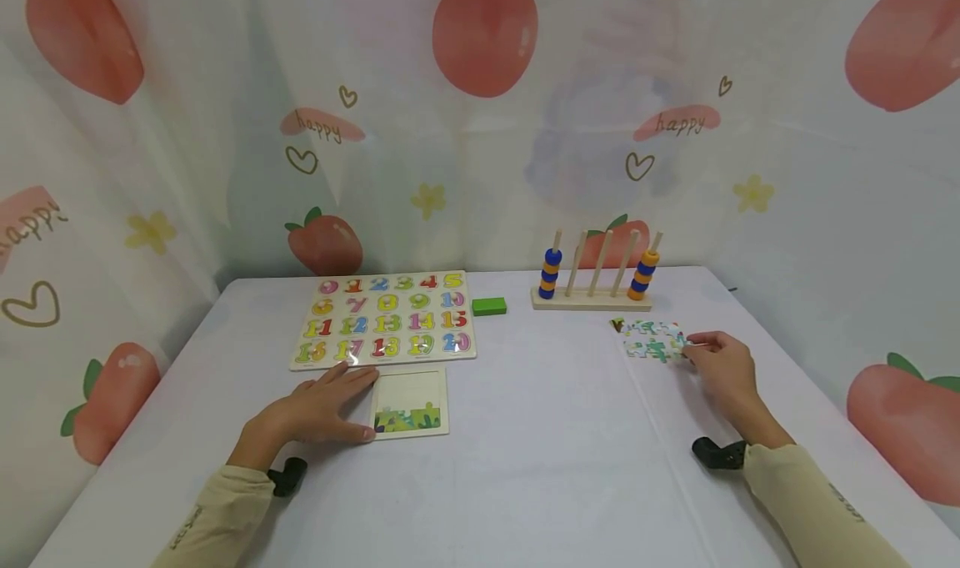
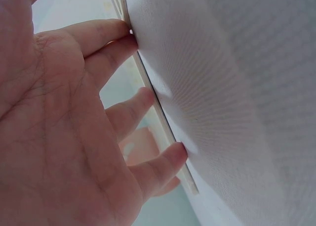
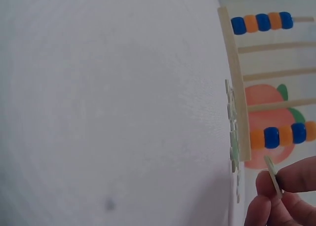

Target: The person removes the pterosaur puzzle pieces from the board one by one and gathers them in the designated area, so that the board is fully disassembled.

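My left hand (image 1: 318, 409) lies at the left side of a small wooden jigsaw tray (image 1: 408, 384), fingers extended and thumb at its lower corner. Green scenery pieces (image 1: 408, 419) fill the tray's bottom row. In the left wrist view the fingertips (image 2: 174, 154) touch a thin wooden board edge (image 2: 192, 185). Over on the right, my right hand (image 1: 726, 376) pinches a jigsaw piece (image 3: 272, 175) between thumb and finger, seen nearly edge-on in the right wrist view. Several loose jigsaw pieces (image 1: 651, 340) lie on the white cloth beside those fingers.
A number puzzle board (image 1: 405, 359) lies behind the tray, with a green block (image 1: 489, 306) at its right. Behind the loose pieces stands a wooden peg rack (image 1: 592, 301) with blue and orange beads on its two end pegs. A printed curtain (image 1: 480, 176) hangs behind the table.
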`<state>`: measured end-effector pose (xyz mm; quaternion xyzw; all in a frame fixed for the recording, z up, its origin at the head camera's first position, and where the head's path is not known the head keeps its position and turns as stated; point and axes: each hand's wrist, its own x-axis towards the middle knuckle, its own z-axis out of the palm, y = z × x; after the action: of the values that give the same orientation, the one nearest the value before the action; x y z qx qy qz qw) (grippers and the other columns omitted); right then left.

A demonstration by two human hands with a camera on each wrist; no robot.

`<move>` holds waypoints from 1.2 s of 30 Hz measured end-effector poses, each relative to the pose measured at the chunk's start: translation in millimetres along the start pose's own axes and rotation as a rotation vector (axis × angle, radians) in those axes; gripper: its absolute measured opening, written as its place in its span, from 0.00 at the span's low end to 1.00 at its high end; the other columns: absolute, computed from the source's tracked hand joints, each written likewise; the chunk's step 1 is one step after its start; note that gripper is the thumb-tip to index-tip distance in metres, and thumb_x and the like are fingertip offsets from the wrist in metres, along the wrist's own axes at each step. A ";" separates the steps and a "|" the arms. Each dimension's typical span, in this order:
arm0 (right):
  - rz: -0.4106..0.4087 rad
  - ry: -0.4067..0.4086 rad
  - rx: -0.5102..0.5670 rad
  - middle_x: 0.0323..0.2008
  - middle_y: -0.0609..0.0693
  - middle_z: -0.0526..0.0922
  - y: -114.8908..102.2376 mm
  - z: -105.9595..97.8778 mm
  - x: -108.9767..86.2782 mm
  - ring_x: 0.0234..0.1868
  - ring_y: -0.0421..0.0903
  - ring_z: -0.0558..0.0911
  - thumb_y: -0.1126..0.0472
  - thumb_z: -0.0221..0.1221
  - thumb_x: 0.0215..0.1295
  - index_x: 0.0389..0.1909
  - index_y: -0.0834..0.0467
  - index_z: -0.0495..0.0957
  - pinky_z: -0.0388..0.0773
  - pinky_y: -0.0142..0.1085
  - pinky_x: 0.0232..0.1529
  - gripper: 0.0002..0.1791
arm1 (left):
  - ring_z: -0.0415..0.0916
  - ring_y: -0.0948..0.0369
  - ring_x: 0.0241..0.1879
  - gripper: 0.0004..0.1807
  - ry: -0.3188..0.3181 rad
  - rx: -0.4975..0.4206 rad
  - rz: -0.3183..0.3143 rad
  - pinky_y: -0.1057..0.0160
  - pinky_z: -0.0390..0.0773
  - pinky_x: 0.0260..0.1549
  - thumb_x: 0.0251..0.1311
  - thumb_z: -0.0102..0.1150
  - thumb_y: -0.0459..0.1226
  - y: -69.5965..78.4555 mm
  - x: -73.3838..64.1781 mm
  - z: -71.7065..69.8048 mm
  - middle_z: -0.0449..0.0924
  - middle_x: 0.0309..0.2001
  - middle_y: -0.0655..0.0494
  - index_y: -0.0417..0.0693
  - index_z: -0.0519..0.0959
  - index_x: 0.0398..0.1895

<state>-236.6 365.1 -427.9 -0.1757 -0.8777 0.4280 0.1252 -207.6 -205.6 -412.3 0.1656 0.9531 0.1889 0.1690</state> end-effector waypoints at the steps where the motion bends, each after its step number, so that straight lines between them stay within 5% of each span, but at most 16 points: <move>1: 0.007 -0.004 0.001 0.40 0.57 0.83 0.4 0.2 0.4 0.36 0.45 0.77 0.60 0.56 0.78 0.63 0.70 0.76 0.72 0.31 0.30 0.21 | 0.38 0.37 0.84 0.55 -0.001 -0.004 -0.003 0.24 0.43 0.74 0.59 0.78 0.54 0.3 -0.1 0.1 0.55 0.84 0.44 0.49 0.61 0.85; 36: 0.093 -0.103 -0.082 0.56 0.72 0.77 8.7 -3.6 25.1 0.49 0.60 0.77 0.64 0.54 0.79 0.63 0.74 0.73 0.72 0.28 0.30 0.20 | 0.40 0.35 0.83 0.54 0.007 0.001 0.027 0.22 0.45 0.73 0.60 0.77 0.54 0.8 -1.8 -0.1 0.56 0.83 0.41 0.46 0.61 0.85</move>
<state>-256.2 383.0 -430.9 -0.1991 -0.8906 0.4055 0.0522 -205.8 -205.6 -411.4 0.1778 0.9514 0.1913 0.1629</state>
